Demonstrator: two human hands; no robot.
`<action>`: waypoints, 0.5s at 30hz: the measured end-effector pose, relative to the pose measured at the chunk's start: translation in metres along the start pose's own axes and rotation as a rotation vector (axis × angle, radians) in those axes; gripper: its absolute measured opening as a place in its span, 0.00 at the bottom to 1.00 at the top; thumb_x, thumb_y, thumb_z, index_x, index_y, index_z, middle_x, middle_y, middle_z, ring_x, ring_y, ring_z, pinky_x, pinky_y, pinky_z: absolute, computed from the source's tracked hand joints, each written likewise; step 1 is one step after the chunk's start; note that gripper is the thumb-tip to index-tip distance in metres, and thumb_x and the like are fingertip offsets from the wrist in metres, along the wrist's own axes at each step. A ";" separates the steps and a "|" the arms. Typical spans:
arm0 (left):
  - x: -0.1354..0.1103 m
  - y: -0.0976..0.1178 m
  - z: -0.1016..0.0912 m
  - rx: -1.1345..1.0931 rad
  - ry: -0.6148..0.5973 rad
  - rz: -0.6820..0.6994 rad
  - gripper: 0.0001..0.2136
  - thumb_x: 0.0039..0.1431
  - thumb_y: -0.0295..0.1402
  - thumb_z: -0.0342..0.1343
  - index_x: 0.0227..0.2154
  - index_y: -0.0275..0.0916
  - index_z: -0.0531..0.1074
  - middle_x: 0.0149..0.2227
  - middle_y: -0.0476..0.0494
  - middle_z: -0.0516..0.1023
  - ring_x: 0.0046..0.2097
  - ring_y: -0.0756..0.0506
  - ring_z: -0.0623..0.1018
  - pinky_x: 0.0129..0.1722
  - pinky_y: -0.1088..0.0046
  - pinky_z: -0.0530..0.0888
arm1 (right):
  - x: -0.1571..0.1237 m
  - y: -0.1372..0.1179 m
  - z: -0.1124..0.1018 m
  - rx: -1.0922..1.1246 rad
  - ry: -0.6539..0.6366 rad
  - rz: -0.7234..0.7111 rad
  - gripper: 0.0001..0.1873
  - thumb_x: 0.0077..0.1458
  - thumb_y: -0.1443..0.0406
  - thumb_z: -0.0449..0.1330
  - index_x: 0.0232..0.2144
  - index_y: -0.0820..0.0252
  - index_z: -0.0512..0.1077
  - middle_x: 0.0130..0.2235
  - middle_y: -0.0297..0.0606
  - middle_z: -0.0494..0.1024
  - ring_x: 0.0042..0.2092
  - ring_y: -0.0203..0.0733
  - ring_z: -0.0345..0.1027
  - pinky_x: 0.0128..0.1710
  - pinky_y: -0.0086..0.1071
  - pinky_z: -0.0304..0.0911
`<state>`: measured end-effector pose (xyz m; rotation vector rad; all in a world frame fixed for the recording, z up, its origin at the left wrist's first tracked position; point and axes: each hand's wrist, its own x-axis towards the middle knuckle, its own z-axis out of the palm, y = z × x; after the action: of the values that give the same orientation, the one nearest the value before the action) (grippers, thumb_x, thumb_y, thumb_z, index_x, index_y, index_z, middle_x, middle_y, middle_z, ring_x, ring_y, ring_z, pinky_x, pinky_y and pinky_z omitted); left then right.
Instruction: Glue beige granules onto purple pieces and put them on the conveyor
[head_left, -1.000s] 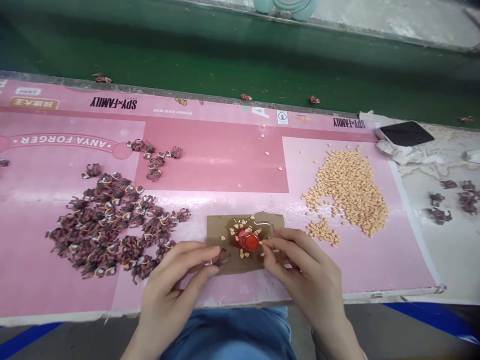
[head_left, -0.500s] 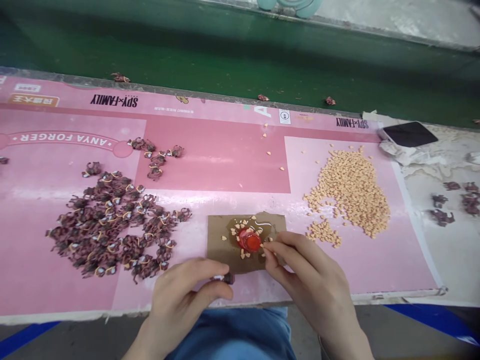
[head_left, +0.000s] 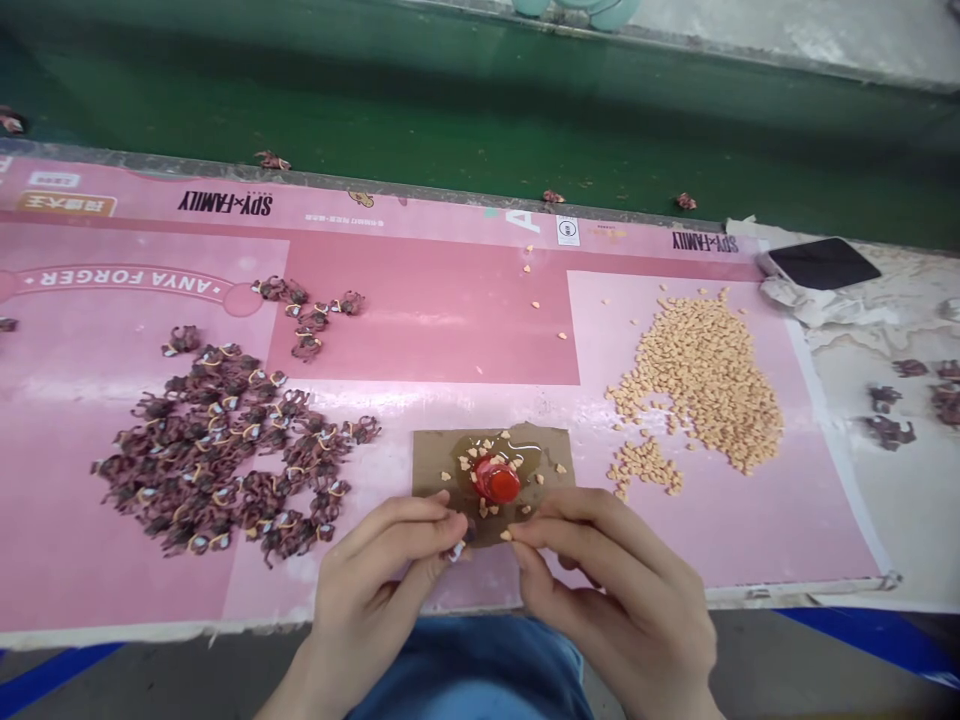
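Head view, right at the near edge: the left hand [head_left: 379,570] is clamped on a small dark banded cluster [head_left: 457,548], and the right hand [head_left: 611,585] pinches a tan granule [head_left: 506,535] at the brown cardboard square [head_left: 431,480]! Just beyond, a red cap [head_left: 496,482] sits in amber glue [head_left: 459,468], with a heap of tan granules [head_left: 697,385] farther right.

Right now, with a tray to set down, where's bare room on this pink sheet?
Free: pink sheet below the tan granules, right of the right hand. Crowded: the cardboard piece by the left hand, and the dark banded clusters.
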<state>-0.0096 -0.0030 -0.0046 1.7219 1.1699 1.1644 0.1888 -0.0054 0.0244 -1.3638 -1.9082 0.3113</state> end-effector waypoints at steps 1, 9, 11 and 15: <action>0.000 0.001 0.000 0.010 0.007 0.013 0.12 0.63 0.18 0.59 0.40 0.42 0.82 0.38 0.48 0.86 0.44 0.48 0.87 0.44 0.82 0.83 | 0.000 -0.002 0.002 0.030 -0.004 0.021 0.07 0.60 0.73 0.61 0.35 0.55 0.75 0.32 0.34 0.79 0.27 0.32 0.75 0.23 0.20 0.72; 0.001 0.001 -0.001 0.057 0.014 0.091 0.09 0.65 0.21 0.59 0.38 0.40 0.81 0.37 0.49 0.86 0.42 0.51 0.87 0.50 0.84 0.80 | 0.000 -0.006 0.012 0.089 -0.024 0.061 0.06 0.60 0.72 0.61 0.34 0.57 0.76 0.32 0.35 0.79 0.29 0.32 0.77 0.26 0.21 0.74; 0.000 0.000 0.000 0.092 0.017 0.114 0.09 0.65 0.21 0.59 0.39 0.39 0.81 0.37 0.48 0.86 0.43 0.50 0.87 0.51 0.83 0.81 | -0.001 -0.007 0.013 0.051 0.000 0.044 0.06 0.60 0.72 0.61 0.34 0.57 0.76 0.32 0.36 0.80 0.29 0.33 0.78 0.29 0.22 0.76; -0.001 0.001 0.002 0.182 0.023 0.177 0.08 0.67 0.22 0.58 0.41 0.38 0.81 0.37 0.46 0.86 0.43 0.49 0.87 0.52 0.80 0.82 | -0.002 -0.012 0.014 -0.079 0.068 -0.015 0.08 0.59 0.74 0.61 0.37 0.58 0.76 0.33 0.36 0.82 0.30 0.35 0.79 0.31 0.25 0.78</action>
<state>-0.0077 -0.0043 -0.0050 1.9878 1.1869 1.2155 0.1706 -0.0094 0.0208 -1.3933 -1.8916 0.1818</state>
